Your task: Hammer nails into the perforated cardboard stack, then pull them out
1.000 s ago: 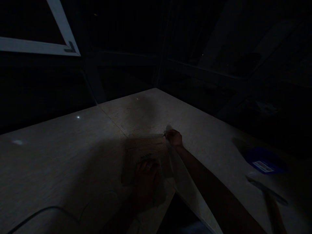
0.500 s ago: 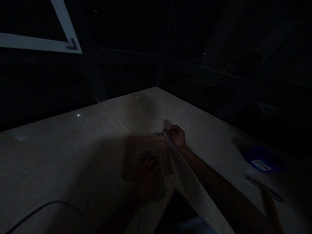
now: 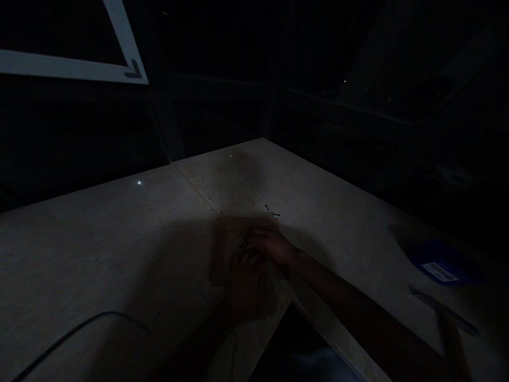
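Observation:
In the dim head view a flat brownish board [image 3: 228, 225] with dark pen-like marks lies on the pale countertop. Resting on its near part is my left hand [image 3: 246, 270], fingers laid forward over the surface and slightly bent. My right hand [image 3: 272, 245] is over the board too, its closed fingertips meeting those of the left hand. Whatever it pinches, if anything, is too dark and small to make out. A few thin dark nails [image 3: 272, 211] lie just past the board's far edge.
On the right stand a blue plastic tub [image 3: 443, 262] with a white label and, nearer, a hammer [image 3: 443, 309] with a long metal head and wooden handle. A dark cable [image 3: 91, 318] curves at left. The countertop [image 3: 167, 196] has a dark cut-out [image 3: 294, 345] at the near edge.
My right hand has come back from the nails beyond the board to the board's middle, beside my left hand. The left hand stays on the board. The view has shifted slightly.

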Motion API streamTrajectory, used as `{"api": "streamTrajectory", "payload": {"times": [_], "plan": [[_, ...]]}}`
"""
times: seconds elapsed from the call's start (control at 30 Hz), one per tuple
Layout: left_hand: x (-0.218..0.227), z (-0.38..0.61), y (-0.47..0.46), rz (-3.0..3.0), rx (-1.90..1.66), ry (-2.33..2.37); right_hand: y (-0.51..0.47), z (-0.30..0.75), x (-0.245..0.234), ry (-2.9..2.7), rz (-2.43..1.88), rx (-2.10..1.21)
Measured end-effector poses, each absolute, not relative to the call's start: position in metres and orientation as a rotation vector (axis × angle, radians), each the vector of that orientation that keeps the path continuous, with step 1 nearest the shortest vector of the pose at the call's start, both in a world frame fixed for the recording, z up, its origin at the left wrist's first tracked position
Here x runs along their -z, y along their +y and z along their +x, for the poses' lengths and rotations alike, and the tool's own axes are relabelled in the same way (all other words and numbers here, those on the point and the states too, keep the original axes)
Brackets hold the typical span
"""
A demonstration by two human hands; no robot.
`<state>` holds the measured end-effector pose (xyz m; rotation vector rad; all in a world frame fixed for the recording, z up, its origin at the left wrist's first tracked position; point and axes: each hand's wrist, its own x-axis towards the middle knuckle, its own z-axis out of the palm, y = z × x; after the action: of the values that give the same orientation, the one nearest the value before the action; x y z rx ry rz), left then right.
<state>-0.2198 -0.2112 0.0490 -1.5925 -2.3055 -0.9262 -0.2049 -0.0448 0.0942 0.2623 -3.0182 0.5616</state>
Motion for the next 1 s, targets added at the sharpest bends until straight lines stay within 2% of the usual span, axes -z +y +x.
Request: {"api": "streamTrajectory", "payload": {"times": [0.2, 0.4, 0.63, 0.87, 1.0], "plan": [[-0.0459, -0.2208, -0.2106, -1.600, 0.924, -2.314, -0.0437, -0.2000, -0.0950, -3.056, 0.254, -0.526], [-0.0463, -0.2195, -0.2100, -1.571, 0.915, -2.318, -0.0380, -0.1963, -0.0943, -2.947, 0.449, -0.604], [-0.0459, -0.2221, -0.2099, -1.614, 0.958, -2.317, -0.0404, -0.1950, -0.0964, -2.961, 0.237, -0.776], [-0.0504, -0.2208, -0.2106, -1.614, 0.915, -2.365, -0.0439, -0.2008, -0.1033, -3.023, 0.105, -0.411], [-0.0505, -0.2208, -0.2097, -1.600, 0.927, -2.375, -0.0447, -0.2038, -0.1038, -3.120, 0.128, -0.388]]}}
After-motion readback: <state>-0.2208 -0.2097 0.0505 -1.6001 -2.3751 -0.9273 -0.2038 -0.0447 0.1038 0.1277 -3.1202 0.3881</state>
